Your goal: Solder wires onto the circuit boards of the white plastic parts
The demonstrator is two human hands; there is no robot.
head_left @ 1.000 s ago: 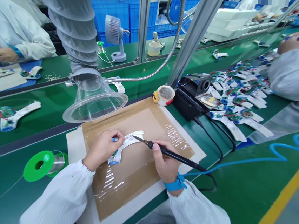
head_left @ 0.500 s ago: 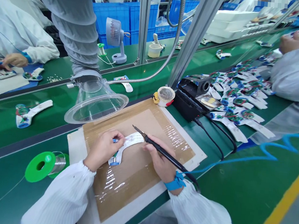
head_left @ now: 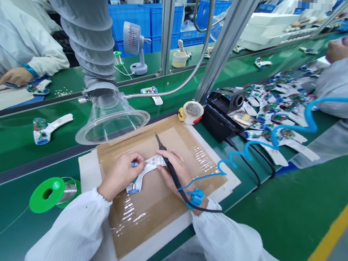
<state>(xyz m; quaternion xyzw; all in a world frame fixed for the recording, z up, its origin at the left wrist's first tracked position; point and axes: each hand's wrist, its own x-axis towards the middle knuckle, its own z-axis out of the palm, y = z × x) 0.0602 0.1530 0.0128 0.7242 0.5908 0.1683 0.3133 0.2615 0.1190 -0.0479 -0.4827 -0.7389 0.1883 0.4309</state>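
Note:
A white curved handle-shaped plastic housing (head_left: 149, 166) lies on the brown board, with a blue round end and green parts at its near end. My left hand (head_left: 123, 170) is closed over it, thumb and forefinger pinched at what looks like a thin wire; the fingertips partly hide it. In my right hand (head_left: 177, 172) is a soldering iron (head_left: 171, 171) with a black grip. Its tip points up and away, above the board and apart from the housing. My right fingers touch or nearly touch the housing's far end; I cannot tell which.
A clear fume hood (head_left: 113, 126) hangs beyond my left hand. The solder spool (head_left: 47, 194) stands left of the brown board (head_left: 150, 214). At right are a black soldering station (head_left: 220, 122) and many piled housings (head_left: 283, 102). A blue coiled cord (head_left: 249, 150) runs from my right wrist.
My right hand has shifted left along the housing, and the soldering iron has turned more upright. The coiled cord has swung upward. Housings on the green belt have moved right. My left hand stays put.

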